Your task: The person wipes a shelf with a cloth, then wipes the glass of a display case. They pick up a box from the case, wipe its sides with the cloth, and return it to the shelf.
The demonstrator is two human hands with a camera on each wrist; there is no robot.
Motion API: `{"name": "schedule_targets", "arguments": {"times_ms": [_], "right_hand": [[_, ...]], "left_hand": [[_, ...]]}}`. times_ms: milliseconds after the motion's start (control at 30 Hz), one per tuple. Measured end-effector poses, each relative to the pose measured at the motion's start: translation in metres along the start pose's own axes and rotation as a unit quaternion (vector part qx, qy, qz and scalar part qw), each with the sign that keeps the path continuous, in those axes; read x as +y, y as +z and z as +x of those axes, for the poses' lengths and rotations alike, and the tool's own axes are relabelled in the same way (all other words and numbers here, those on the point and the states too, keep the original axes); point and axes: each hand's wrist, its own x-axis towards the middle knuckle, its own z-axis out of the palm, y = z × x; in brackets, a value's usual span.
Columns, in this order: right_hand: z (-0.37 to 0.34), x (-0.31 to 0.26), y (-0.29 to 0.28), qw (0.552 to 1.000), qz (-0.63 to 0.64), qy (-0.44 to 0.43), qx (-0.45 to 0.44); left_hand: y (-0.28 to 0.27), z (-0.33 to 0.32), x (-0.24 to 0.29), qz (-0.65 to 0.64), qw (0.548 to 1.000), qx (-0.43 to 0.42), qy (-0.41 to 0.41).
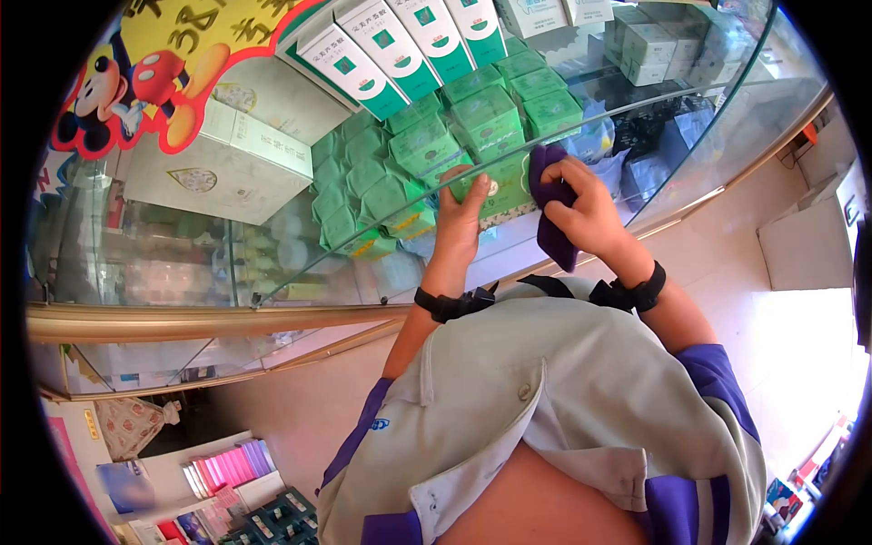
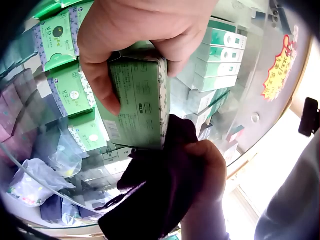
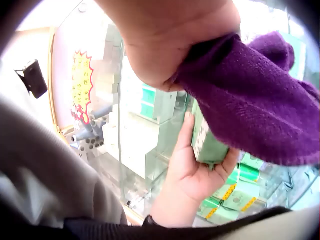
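Note:
Above the glass case, the left hand (image 1: 461,218) grips a green box (image 1: 509,186) by one end; in the left wrist view the thumb and fingers wrap the sides of this box (image 2: 137,100). The right hand (image 1: 586,211) holds a bunched purple cloth (image 1: 556,232), its fingers curled into the fabric. In the left wrist view the cloth (image 2: 160,180) lies against the lower end of the box. The right wrist view has the cloth (image 3: 260,100) hanging in front of part of the box (image 3: 212,147), with the left hand (image 3: 192,175) around it.
Stacked green boxes (image 1: 422,145) and upright white-green boxes (image 1: 381,54) stand in and on the glass case. A large pale box (image 1: 222,168) and a cartoon sign (image 1: 136,82) are at the left. The case's metal edge (image 1: 209,320) runs in front; plastic-wrapped items (image 1: 645,173) lie at the right.

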Motion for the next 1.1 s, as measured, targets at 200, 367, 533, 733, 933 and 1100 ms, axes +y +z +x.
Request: {"name": "schedule_targets", "arguments": {"times_ms": [200,367,533,733,933,1100], "right_hand": [[0.006,-0.015,-0.004,0.997,-0.055,-0.040,0.045],[0.013,-0.010,-0.013,0.985,-0.107,-0.028,0.132],[0.011,-0.018,-0.002,0.995,-0.058,-0.082,-0.019],[0.017,-0.051,-0.012,0.980,-0.070,-0.185,-0.024],[0.018,-0.135,-0.077,0.874,0.286,-0.250,-0.303],[-0.010,-0.173,-0.067,0.775,0.483,-0.355,-0.200]], "left_hand": [[0.015,-0.011,0.030,0.069,0.994,-0.019,0.086],[-0.006,-0.012,0.036,0.386,0.892,-0.094,0.217],[0.020,-0.024,0.050,0.346,0.895,-0.236,0.155],[0.010,-0.017,0.048,0.288,0.917,-0.242,0.130],[0.013,-0.019,0.050,0.192,0.939,-0.264,0.110],[0.021,-0.024,0.050,0.239,0.921,-0.289,0.101]]}}
